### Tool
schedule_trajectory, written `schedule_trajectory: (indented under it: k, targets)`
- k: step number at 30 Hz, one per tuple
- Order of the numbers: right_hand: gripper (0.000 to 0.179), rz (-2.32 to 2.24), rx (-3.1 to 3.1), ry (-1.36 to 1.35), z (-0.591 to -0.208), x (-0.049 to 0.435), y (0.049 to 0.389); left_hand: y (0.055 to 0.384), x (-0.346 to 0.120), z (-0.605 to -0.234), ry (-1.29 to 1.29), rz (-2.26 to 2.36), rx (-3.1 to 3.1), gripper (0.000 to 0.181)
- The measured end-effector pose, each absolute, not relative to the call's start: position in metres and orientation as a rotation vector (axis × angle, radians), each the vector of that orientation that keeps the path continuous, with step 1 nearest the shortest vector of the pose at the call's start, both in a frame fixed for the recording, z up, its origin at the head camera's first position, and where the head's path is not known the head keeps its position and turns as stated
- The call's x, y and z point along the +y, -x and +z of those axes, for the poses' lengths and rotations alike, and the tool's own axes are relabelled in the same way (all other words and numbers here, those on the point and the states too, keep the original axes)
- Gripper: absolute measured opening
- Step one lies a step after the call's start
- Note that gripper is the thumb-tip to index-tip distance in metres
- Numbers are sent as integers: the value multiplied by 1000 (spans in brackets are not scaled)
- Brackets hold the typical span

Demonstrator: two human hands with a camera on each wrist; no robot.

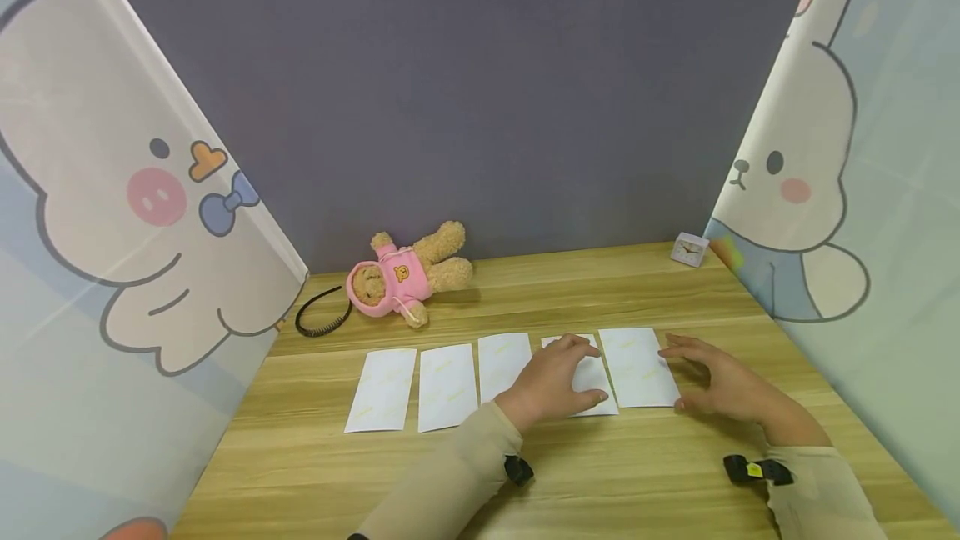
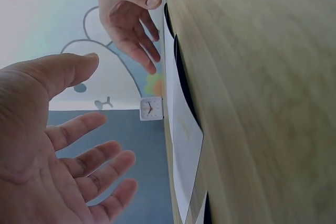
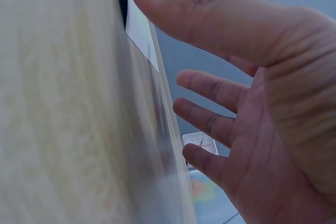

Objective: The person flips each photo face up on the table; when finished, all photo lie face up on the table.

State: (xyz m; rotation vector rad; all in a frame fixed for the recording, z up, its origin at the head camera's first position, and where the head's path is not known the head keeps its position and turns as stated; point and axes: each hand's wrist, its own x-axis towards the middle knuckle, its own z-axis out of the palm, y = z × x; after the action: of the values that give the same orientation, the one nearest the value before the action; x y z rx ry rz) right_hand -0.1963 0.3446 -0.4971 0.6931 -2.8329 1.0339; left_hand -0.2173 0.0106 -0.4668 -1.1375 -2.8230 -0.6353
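Note:
Several white rectangular paper sheets with faint yellow print lie side by side in a row. My left hand (image 1: 549,377) is over the sheet second from the right (image 1: 596,377), covering part of it, fingers spread and loosely bent with nothing held. The rightmost sheet (image 1: 637,367) lies between my two hands. Beside its right edge is my right hand (image 1: 723,382), thumb and fingers apart, the palm bare in the right wrist view. A dark underside shows along the slightly lifted edge of a sheet (image 2: 184,140) in the left wrist view.
On the wooden table (image 1: 600,490), a teddy bear in a pink hoodie (image 1: 408,273) lies at the back left beside a black headband (image 1: 324,327). A small white clock (image 1: 689,249) stands at the back right. Cartoon-printed panels flank the table, and a dark grey panel (image 1: 465,98) closes the back.

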Motion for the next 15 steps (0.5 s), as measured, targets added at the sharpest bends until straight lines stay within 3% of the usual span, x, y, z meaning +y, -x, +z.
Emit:
schedule_trajectory:
  k: [15]
  targets:
    - [75, 986, -2854, -684, -498, 342, 197, 216, 36, -472, 1171, -527, -2907, 55]
